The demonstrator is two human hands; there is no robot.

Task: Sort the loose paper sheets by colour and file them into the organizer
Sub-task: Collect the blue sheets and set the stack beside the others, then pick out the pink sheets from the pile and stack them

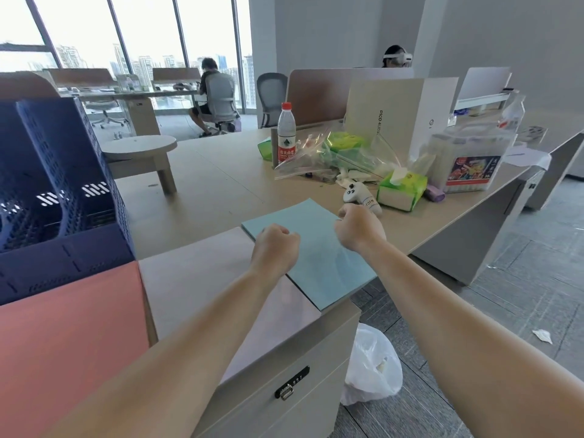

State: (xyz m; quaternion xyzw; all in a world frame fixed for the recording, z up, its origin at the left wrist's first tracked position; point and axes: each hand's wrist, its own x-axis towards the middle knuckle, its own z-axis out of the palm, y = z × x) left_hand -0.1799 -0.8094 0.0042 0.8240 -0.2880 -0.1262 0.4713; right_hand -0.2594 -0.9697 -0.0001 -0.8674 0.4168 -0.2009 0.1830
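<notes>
Curling over blue sheets (316,270), left hand (275,246) and right hand (358,227) at edge; grip unclear

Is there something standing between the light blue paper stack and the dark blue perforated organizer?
Nothing upright. Only the flat pale lilac paper stack lies between the light blue paper stack and the dark blue perforated plastic organizer; the way above it looks free.
</notes>
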